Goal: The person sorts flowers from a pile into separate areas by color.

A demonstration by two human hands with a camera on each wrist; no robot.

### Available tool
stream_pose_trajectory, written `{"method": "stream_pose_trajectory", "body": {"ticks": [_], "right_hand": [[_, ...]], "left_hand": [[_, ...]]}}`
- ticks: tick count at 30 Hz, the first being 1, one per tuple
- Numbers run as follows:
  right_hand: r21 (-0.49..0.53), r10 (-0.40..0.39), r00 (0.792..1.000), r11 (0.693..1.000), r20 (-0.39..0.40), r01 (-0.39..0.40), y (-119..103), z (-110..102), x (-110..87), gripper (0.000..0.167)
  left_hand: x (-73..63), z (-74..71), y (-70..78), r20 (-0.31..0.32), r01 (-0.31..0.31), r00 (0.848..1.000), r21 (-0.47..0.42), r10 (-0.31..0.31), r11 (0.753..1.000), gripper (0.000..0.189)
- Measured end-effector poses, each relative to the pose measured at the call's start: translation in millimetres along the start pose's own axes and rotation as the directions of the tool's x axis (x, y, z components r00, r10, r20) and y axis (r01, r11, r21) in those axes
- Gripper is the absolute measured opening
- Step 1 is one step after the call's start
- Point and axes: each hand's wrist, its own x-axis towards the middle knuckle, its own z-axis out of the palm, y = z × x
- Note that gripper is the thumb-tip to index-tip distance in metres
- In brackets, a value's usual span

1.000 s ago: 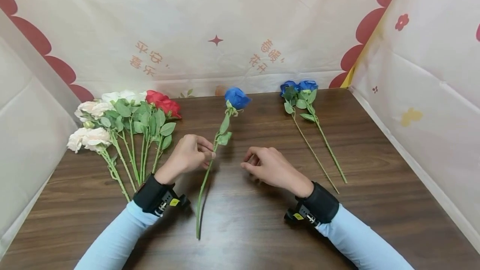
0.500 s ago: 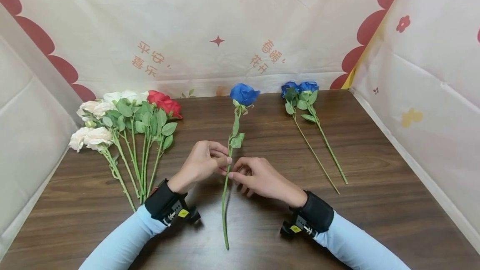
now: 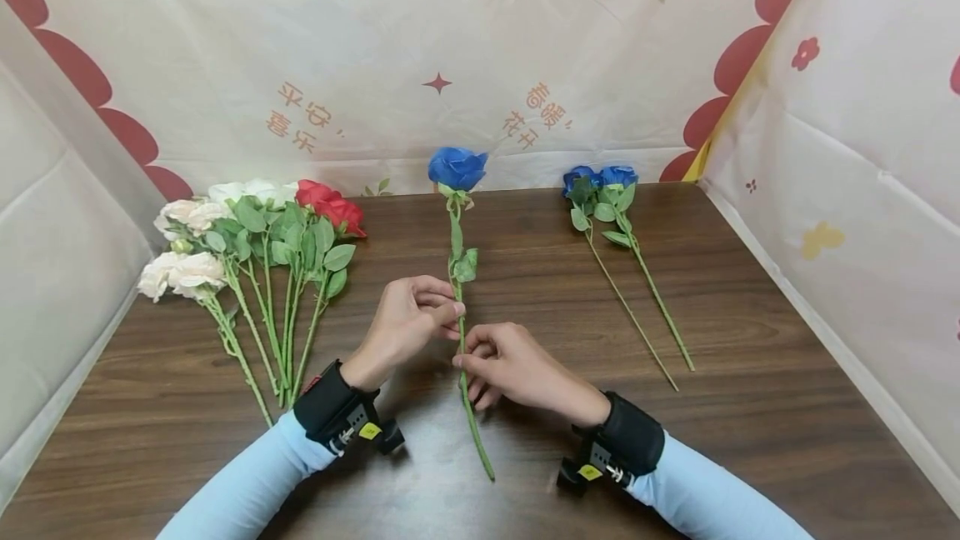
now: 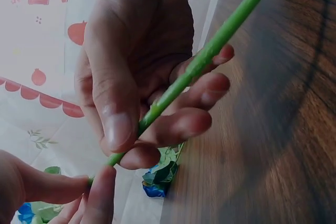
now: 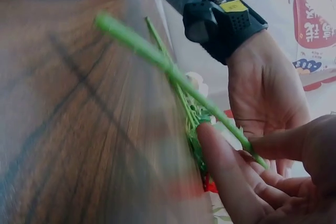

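Blue rose [image 3: 465, 265]: centre, bloom [image 3: 457, 168] at 12 o'clock. Left hand [image 3: 408, 317]: pinches stem [image 3: 478, 440]. Right hand [image 3: 517, 365]: pinches just below. Step, apparently: handover; next calls for firm right pinch before left release.

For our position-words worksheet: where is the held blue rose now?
In the head view, the held blue rose is mid-picture, its stem pinched by the left hand and right hand, left of two other blue roses.

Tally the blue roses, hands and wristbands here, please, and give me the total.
Blue roses: 3 (1 held, 2 lying)
Hands: 2
Wristbands: 2
Total: 7
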Motion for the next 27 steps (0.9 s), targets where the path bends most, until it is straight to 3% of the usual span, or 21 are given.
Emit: {"method": "stream_pose_trajectory", "body": {"ticks": [6,17,21,27], "right_hand": [[0.094,0.024,1.000,0.995,0.000,-0.024,-2,2,-0.7,0.021],[0.055,0.019,1.000,0.998,-0.003,-0.019,3,-6,1.8,0.019],[0.011,0.050,0.999,0.999,-0.019,-0.050,7,-22,5.6,0.019],[-0.063,0.132,0.988,0.989,-0.082,-0.137,22,-64,12.3,0.019]], "left_hand": [[-1.5,0.4,0.3,-0.002,-0.001,1.000,-0.007,0.001,1.000,0.028],[0.4,1.0,-0.7,0.028,0.017,0.999,0.016,-0.018,1.000,0.027],[1.3,-1.0,-0.6,0.029,0.001,1.000,0.049,-0.002,0.999,0.027],[0.8,-3.9,-0.3,0.023,-0.026,0.999,0.029,0.026,0.999,0.026]]}}
